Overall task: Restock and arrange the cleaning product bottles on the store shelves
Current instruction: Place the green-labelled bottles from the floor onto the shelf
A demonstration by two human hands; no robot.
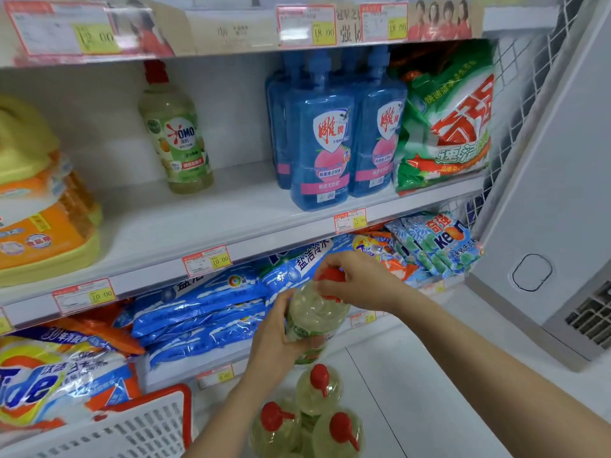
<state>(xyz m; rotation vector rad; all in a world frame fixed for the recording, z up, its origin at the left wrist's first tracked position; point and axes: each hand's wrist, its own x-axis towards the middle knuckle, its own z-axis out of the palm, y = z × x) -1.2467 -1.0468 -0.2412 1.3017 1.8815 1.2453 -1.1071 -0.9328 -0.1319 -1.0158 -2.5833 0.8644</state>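
Two grips clamping one red-capped detergent bottle (pixel 314 317), below the shelves.
Right grip (pixel 358 279) is curling over the cap (pixel 331 276), hiding most of it; left grip (pixel 274 332) is wrapping the body, covering the label. Spare bottles (pixel 319 390) underneath are getting cropped.

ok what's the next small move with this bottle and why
Probably lift the held bottle onto the shelf beside the matching bottle: left hand grips its body, right hand its cap, and the shelf is bare beside that one.
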